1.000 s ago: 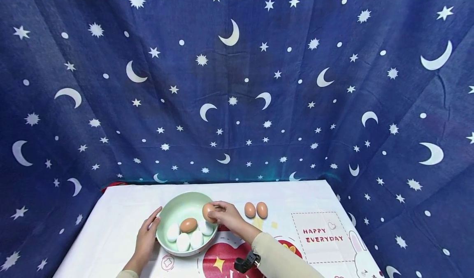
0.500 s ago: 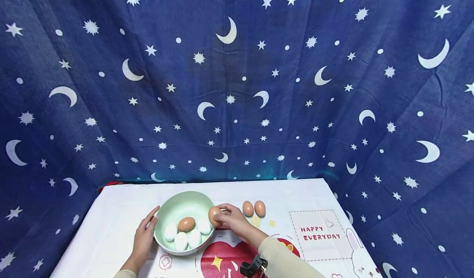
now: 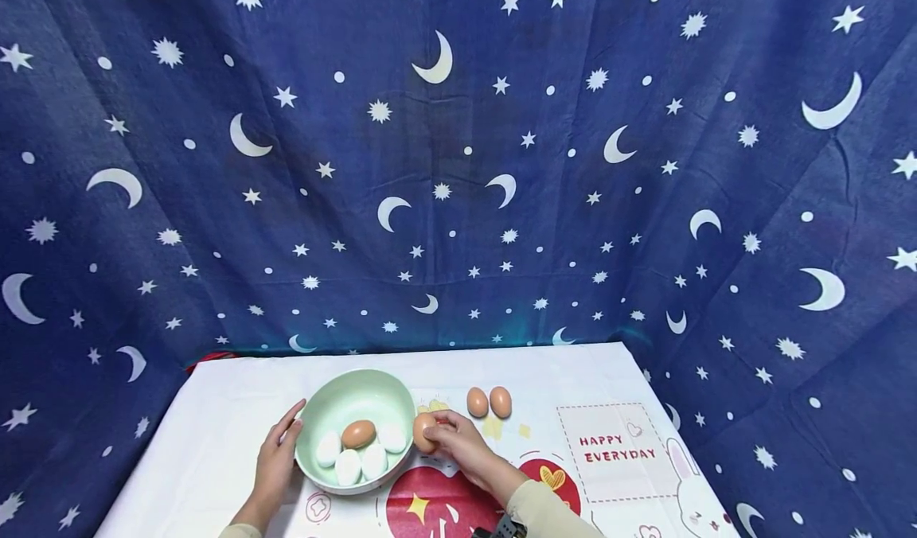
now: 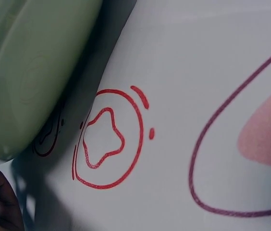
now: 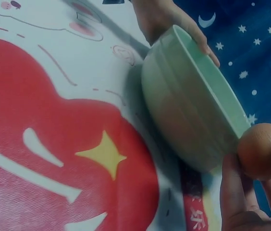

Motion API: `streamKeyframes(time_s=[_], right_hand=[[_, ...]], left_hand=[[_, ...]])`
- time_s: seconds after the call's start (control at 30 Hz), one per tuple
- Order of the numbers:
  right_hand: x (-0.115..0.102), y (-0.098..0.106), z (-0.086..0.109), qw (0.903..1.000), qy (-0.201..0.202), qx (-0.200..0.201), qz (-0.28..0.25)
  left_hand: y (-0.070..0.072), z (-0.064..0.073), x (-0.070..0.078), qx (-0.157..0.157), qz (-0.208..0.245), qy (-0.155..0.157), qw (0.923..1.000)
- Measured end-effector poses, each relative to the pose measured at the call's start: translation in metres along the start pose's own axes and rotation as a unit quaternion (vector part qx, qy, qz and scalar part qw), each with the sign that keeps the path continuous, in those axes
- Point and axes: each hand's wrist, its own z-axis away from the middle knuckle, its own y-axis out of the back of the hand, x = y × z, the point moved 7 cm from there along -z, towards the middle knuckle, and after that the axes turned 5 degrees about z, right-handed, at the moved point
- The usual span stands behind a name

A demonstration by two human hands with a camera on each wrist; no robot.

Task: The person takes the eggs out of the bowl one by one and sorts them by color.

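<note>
A pale green bowl [image 3: 351, 387] stands on the left half of the table; in it lie one brown egg [image 3: 358, 434] and several white eggs [image 3: 348, 467]. My left hand [image 3: 275, 458] rests against the bowl's left side with its fingers extended. My right hand [image 3: 462, 447] pinches another brown egg [image 3: 424, 432] between thumb and fingers, just outside the bowl's right rim. In the right wrist view that egg [image 5: 263, 151] shows close to the rim. Whether it touches the bowl or table, I cannot tell.
Two brown eggs [image 3: 489, 402] lie side by side on the table behind my right hand. The white tablecloth [image 3: 573, 375] carries red prints and a rabbit. A dark blue curtain [image 3: 458, 267] with moons and stars hangs behind the table and along its sides.
My right hand has carried the brown egg from over the bowl's right side to just outside the rim, then lower. The left hand keeps its place at the bowl. The view has shifted slightly.
</note>
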Motion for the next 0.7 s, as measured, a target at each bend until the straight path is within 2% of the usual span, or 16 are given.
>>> streamKeyframes(time_s=[0.3,0.7], right_hand=[[0.020,0.021,0.013,0.9994,-0.016,0.020,-0.026],[0.032,0.068,0.027,0.9992,-0.020,0.021,-0.026]], left_hand=[[0.002,0.003,0.002,0.010,0.004,-0.004,0.9999],[0.000,0.001,0.004,0.014,0.002,-0.006,0.9999]])
